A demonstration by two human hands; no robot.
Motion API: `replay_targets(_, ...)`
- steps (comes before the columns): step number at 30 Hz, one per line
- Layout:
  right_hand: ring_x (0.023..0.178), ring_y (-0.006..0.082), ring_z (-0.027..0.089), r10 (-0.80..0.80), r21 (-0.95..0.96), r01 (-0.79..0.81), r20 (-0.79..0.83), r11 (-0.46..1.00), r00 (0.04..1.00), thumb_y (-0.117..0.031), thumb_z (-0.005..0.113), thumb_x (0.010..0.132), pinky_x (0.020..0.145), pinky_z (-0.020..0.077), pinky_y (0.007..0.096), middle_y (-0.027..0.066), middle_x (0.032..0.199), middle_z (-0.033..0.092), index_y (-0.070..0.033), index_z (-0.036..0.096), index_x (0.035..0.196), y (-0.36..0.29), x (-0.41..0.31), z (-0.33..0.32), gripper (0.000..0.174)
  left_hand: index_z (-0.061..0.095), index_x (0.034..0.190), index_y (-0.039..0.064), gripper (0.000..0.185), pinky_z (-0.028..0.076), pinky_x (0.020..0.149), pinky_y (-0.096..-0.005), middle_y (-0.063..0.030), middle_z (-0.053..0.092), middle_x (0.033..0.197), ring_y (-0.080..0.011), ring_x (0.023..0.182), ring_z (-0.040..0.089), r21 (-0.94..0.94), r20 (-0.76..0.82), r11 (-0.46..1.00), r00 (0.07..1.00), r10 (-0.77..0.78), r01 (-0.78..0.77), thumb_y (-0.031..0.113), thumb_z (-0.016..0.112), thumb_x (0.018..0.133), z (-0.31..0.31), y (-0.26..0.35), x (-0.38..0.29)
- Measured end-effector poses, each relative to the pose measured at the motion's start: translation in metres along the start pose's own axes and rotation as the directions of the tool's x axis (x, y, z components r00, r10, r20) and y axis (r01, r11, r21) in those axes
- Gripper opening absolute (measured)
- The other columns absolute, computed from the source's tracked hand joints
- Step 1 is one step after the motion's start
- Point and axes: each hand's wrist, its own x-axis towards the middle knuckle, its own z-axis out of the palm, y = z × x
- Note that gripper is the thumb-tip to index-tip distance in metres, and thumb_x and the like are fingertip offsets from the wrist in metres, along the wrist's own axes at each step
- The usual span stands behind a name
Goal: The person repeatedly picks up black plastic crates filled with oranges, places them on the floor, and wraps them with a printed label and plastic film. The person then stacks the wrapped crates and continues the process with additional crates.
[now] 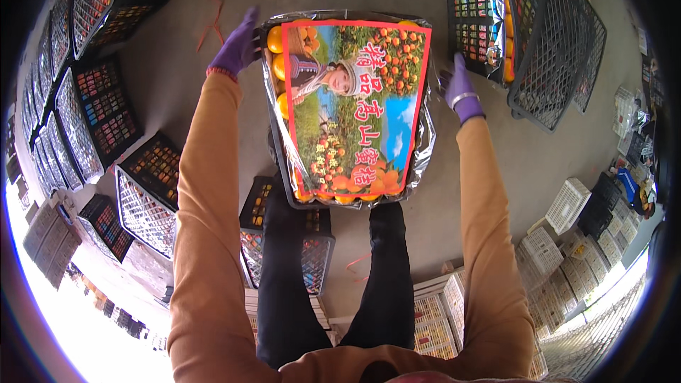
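A black plastic crate of oranges is in front of me, over my lower legs. Clear film wraps its top, and a red-edged printed card with a fruit picture and writing covers most of the fruit. My left hand, in a purple glove with dark fingers, grips the crate's left side near its far corner. At the opposite side is my right hand, gloved alike, its dark fingers curled at the crate's edge; their exact contact is partly hidden.
Film-covered crates are stacked at left. A filled crate and empty black crates stand at right. Another crate sits behind my legs. White crates line the lower right, near a distant person. Red strapping lies on the floor.
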Motion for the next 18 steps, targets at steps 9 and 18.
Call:
replay_targets(9,0.059,0.0166,0.062,-0.452,-0.439,0.448,0.101,0.779,0.886,-0.014,0.057,0.087,0.057,0.0492,0.0329,0.0131,0.067,0.064,-0.002,0.068,0.088,-0.038,-0.017,0.065,0.017,0.075,0.094,0.002,0.016,0.052,0.073,-0.0274,-0.0043,0.071,0.083,-0.0135,0.077,0.066,0.826,0.046,0.411,0.772,0.634,-0.387,0.014,0.066,0.088,0.041,0.028,-0.022)
replay_targets(18,0.065,0.0330,0.064,-0.784,-0.727,0.559,0.047,0.398,0.620,-0.018,0.062,0.085,0.059,0.0489,0.0382,0.0176,0.074,0.064,-0.005,0.064,0.083,-0.036,-0.066,0.088,0.014,0.073,0.105,0.007,0.020,0.052,0.067,-0.0301,-0.0063,0.071,0.086,-0.0141,0.071,0.064,0.693,-0.086,0.629,0.826,0.558,-0.353,0.014,0.068,0.086,0.029,0.022,-0.039)
